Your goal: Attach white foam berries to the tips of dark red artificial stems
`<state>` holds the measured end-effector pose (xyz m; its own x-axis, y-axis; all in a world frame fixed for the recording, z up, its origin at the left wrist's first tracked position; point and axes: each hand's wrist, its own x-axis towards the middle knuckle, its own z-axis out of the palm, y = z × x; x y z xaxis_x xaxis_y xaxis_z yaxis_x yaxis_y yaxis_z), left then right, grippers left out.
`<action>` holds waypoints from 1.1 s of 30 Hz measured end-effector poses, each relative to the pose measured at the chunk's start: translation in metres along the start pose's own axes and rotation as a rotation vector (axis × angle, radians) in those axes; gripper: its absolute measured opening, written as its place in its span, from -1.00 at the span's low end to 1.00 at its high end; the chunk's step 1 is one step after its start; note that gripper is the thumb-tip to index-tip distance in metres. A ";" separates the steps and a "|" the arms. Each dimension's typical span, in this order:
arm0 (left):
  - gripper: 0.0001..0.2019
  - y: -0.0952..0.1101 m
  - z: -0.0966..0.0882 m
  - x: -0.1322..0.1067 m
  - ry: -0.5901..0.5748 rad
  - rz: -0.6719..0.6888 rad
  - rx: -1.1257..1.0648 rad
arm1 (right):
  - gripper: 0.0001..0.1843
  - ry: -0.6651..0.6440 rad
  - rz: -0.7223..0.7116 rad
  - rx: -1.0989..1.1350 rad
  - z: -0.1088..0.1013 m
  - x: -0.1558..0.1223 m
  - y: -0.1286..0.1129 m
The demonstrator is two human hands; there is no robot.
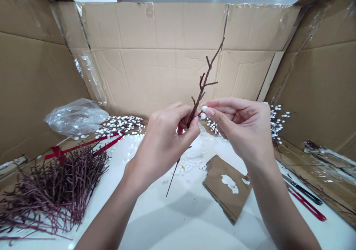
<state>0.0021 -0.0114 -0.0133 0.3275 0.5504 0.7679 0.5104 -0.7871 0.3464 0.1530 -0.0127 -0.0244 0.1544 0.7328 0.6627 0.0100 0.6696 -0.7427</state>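
My left hand (162, 142), fingers clamped on a brown twig (204, 85), my right hand (241, 127), fingers pinched on a white foam ball (203, 115), white table (155, 220) lay below, cardboard walls (155, 31) stood around

The twig (205, 81) looks like rough, matt, dark-brown wood, and the bead (203, 115) like smooth, matt white foam. The corrugated cardboard wall (155, 31) is dull brown paper, its seams crossed by glossy clear tape (149, 9), while the crumpled plastic bag (76, 117) shines.
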 end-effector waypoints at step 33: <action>-0.80 -0.008 0.003 0.001 -0.034 -0.063 -0.091 | -0.85 0.004 -0.033 0.043 0.015 -0.004 0.008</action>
<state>0.0008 -0.0042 -0.0167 0.3243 0.6075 0.7251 0.4574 -0.7717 0.4419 0.1373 -0.0088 -0.0319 0.1585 0.7095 0.6866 -0.0275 0.6983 -0.7153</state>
